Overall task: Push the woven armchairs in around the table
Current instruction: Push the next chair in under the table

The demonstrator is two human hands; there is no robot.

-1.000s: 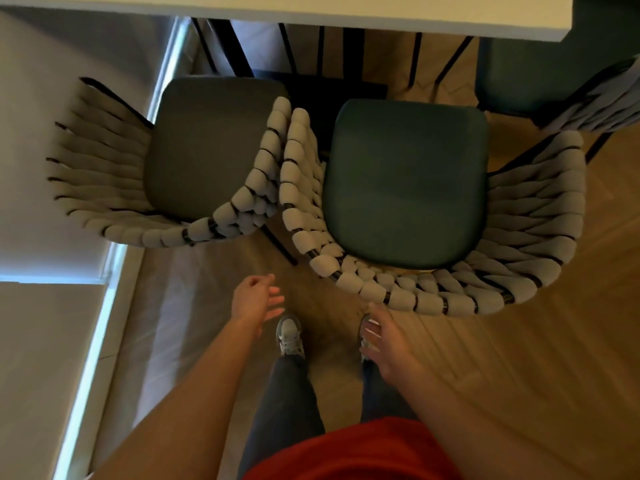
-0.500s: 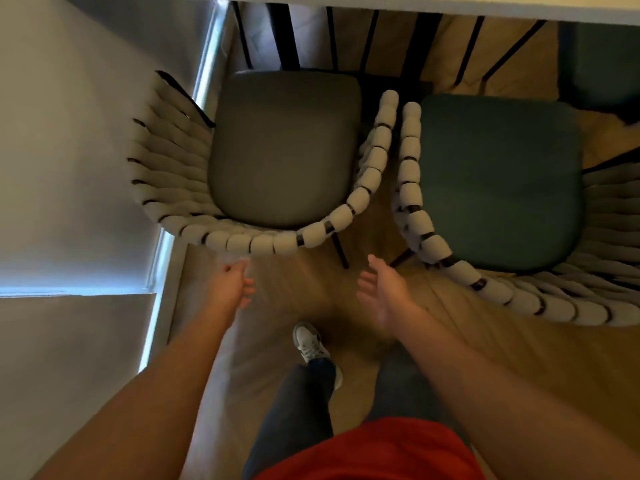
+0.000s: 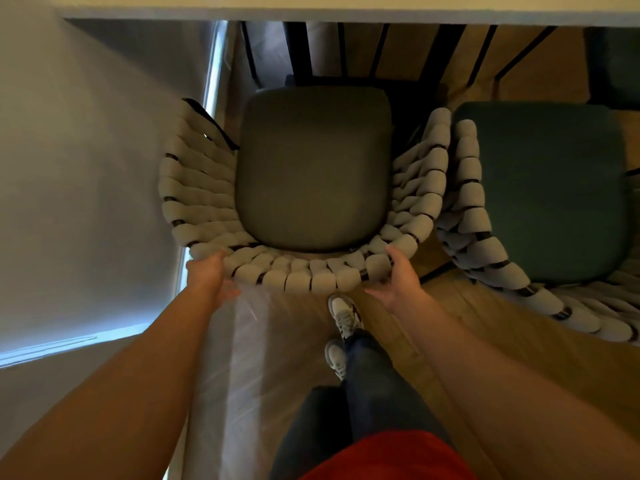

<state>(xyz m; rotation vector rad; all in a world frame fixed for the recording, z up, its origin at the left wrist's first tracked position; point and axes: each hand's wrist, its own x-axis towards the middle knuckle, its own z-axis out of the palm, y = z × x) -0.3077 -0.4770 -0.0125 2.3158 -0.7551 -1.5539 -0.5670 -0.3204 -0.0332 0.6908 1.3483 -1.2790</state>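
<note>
A woven armchair with a grey seat cushion stands directly below me, its front under the pale table edge. My left hand grips the left part of its curved woven backrest. My right hand grips the right part of the same backrest. A second woven armchair with a dark green cushion stands to the right, its woven arm touching the first chair's arm.
A wall and a window blind run close along the left of the grey chair. Black table legs stand under the table ahead. My feet are on the wooden floor just behind the chair. Another dark seat shows at the far right.
I have stepped left from the green chair to the grey one. Both hands rose from open in the air and closed on the grey chair's backrest.
</note>
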